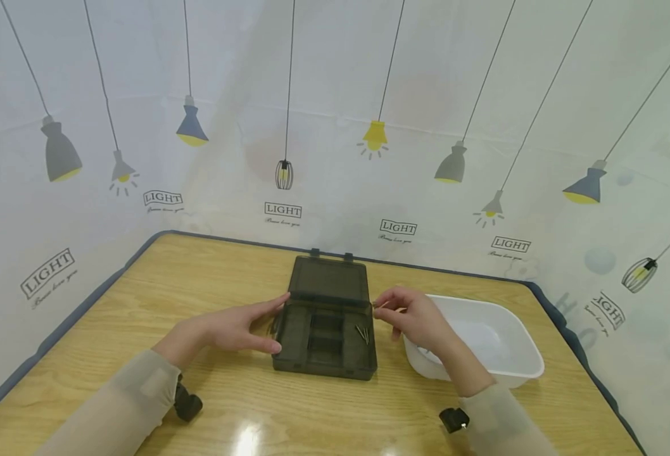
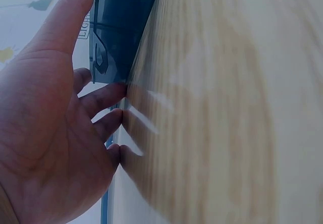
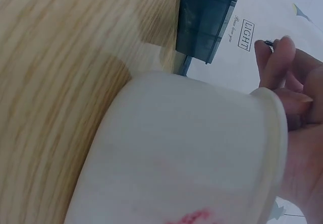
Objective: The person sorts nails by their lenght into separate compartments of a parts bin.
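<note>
A dark translucent compartment box lies on the table with its lid swung back. Several thin metal pieces, like screws or nails, rest in its right compartment. My left hand is spread at the box's left side, thumb and index fingertip at its edge; in the left wrist view its other fingers reach down to the tabletop. My right hand, just beyond the box's right edge, pinches a small dark metal piece between thumb and index finger. Most of that piece is hidden by the fingertips.
A white plastic tub stands to the right of the box, partly under my right forearm. Wooden tabletop surrounds both. Behind the table's far edge hangs a pale cloth printed with lamps.
</note>
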{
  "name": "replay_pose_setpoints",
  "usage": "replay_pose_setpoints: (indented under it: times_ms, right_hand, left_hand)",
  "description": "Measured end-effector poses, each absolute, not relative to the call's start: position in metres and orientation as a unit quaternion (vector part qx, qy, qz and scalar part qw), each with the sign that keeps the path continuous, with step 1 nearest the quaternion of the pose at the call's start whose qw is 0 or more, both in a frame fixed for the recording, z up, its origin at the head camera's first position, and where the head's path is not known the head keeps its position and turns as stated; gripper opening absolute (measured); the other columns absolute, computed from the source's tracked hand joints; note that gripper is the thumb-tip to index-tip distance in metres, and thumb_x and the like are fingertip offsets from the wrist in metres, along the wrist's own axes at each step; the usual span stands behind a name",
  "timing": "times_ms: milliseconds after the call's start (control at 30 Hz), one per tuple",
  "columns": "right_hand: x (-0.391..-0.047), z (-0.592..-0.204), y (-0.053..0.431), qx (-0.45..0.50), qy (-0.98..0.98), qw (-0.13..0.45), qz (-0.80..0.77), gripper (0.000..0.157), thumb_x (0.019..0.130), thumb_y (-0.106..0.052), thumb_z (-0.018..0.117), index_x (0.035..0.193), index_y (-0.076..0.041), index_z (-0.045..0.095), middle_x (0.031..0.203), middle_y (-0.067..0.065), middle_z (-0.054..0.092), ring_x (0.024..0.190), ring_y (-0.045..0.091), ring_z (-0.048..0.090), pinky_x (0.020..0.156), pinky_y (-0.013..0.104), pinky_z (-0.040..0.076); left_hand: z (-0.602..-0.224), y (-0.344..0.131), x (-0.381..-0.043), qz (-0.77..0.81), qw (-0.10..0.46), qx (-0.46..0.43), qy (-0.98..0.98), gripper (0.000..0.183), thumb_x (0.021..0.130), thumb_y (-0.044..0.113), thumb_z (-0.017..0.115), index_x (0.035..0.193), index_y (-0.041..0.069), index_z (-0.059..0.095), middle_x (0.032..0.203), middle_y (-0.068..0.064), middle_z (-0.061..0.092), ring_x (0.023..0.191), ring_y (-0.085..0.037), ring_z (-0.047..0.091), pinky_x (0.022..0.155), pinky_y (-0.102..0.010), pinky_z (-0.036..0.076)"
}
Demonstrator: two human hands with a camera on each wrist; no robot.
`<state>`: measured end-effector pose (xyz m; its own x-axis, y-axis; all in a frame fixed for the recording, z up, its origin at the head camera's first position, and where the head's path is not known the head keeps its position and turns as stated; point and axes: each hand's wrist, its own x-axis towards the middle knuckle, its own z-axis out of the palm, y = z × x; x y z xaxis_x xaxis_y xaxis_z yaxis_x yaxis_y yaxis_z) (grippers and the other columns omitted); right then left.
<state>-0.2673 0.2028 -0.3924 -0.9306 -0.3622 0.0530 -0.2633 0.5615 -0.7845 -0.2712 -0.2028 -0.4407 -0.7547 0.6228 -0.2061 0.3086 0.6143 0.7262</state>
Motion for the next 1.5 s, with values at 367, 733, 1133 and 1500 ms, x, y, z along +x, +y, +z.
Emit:
replay_pose_setpoints:
  times_ms: [367, 733, 1133, 1500]
  right_hand:
    - [-0.265, -0.392, 0.196, -0.190, 0.882, 0.093, -0.421, 0.016, 0.106, -0.022, 0.075, 0.114, -0.008, 0.075, 0.101, 0.019, 0.077, 0.070, 0.046, 0.075, 0.074, 0.049, 0.065]
    - [-0.263, -0.392, 0.194, -0.176, 0.883, 0.098, -0.425, 0.013, 0.105, -0.021, 0.076, 0.113, -0.010, 0.076, 0.102, 0.018, 0.078, 0.065, 0.027, 0.074, 0.071, 0.046, 0.064]
    - [-0.266, -0.388, 0.218, -0.162, 0.890, 0.078, -0.418, 0.016, 0.106, -0.025, 0.075, 0.115, -0.012, 0.077, 0.106, 0.020, 0.078, 0.070, 0.025, 0.071, 0.069, 0.041, 0.062]
    - [-0.279, -0.393, 0.274, -0.115, 0.892, 0.090, -0.427, 0.030, 0.107, -0.035, 0.075, 0.124, -0.010, 0.074, 0.112, 0.013, 0.078, 0.079, 0.022, 0.070, 0.063, 0.036, 0.056]
  left_hand:
    - [-0.442, -0.203, -0.271, 0.346, 0.222, 0.264, 0.872, 0.111, 0.099, 0.059, 0.077, 0.179, 0.029, 0.006, 0.184, -0.009, 0.025, 0.170, -0.035, 0.025, 0.136, -0.063, 0.022]
    - [-0.442, -0.203, -0.271, 0.359, 0.228, 0.267, 0.864, 0.111, 0.100, 0.056, 0.078, 0.179, 0.029, 0.005, 0.184, -0.010, 0.023, 0.170, -0.035, 0.024, 0.137, -0.062, 0.021]
    - [-0.444, -0.203, -0.271, 0.352, 0.225, 0.271, 0.867, 0.110, 0.101, 0.058, 0.076, 0.179, 0.029, 0.004, 0.184, -0.009, 0.023, 0.170, -0.035, 0.024, 0.136, -0.062, 0.023]
    - [-0.443, -0.203, -0.270, 0.350, 0.222, 0.272, 0.868, 0.110, 0.100, 0.058, 0.076, 0.179, 0.028, 0.005, 0.184, -0.010, 0.024, 0.170, -0.036, 0.025, 0.136, -0.063, 0.023]
